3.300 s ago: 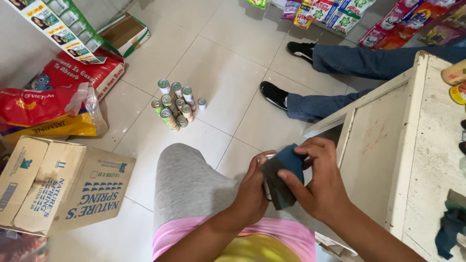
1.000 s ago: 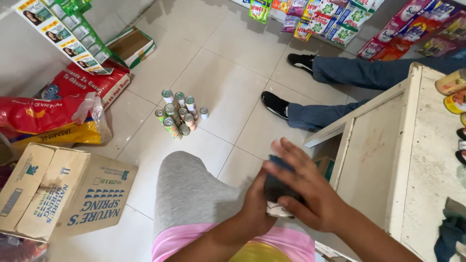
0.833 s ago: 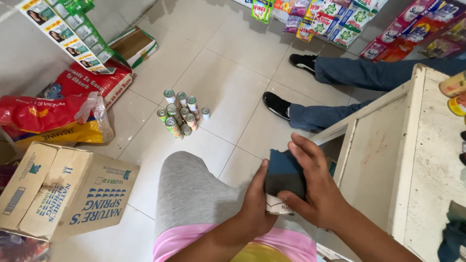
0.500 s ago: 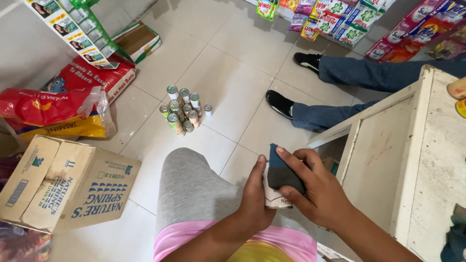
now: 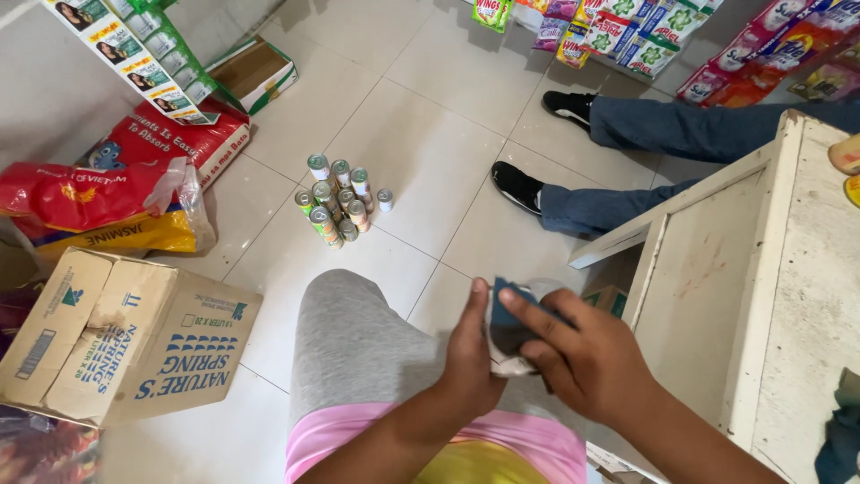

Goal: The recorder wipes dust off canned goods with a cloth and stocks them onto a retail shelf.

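Observation:
Above my grey-clad knee, my left hand (image 5: 472, 358) grips a small pale can (image 5: 508, 364) from the left side. My right hand (image 5: 582, 354) presses a dark blue cloth (image 5: 509, 315) over the can's top and front, fingers spread across it. Most of the can is hidden by the cloth and my fingers. A cluster of several small cans (image 5: 339, 197) with green labels stands on the white tiled floor ahead of my knee.
A cardboard box (image 5: 116, 336) lies at my left, with red and yellow sacks (image 5: 107, 202) behind it. A white wooden counter (image 5: 761, 278) stands at my right. Another person's jeans-clad legs and black shoes (image 5: 518, 186) stretch across the floor. Hanging sachet strips (image 5: 618, 36) line the far wall.
My right hand has shifted the blue cloth around the can, from its front to over its top, while the left hand keeps holding it. The view has tilted slightly.

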